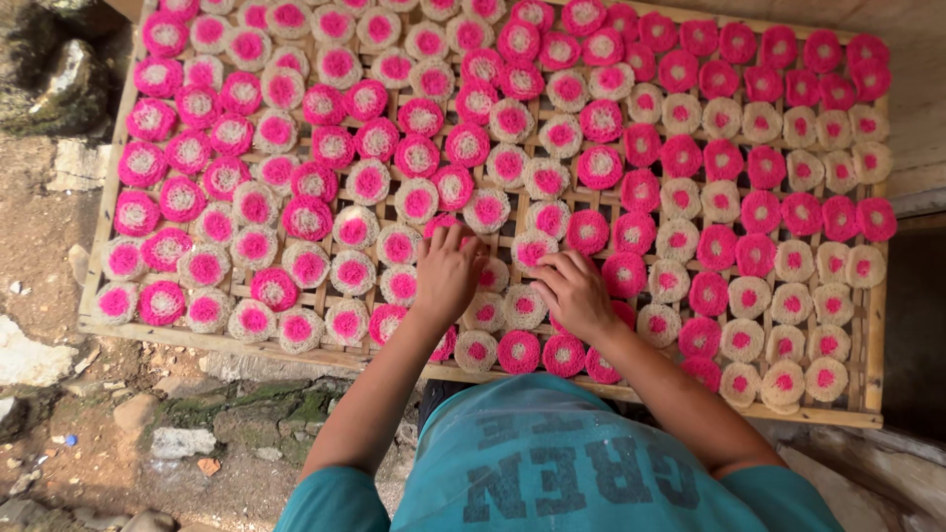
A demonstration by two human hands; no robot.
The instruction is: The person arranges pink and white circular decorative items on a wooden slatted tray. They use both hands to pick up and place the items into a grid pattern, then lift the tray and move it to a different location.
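Observation:
A wide bamboo drying rack (296, 344) is covered with several rows of round lacy crackers, some pink with white centres, some white with pink centres. My left hand (448, 271) lies flat on the crackers near the front middle, fingers spread over a pink one (442, 225). My right hand (574, 292) rests just to the right, fingertips touching a white cracker with a pink centre (533, 248). Neither hand has lifted anything clear of the rack. Both arms reach forward from my teal shirt.
Bare dirt, stones (177, 442) and mossy rubble lie to the left and below the rack's front edge. A rock (59, 84) sits at the upper left. A concrete ledge runs along the right side.

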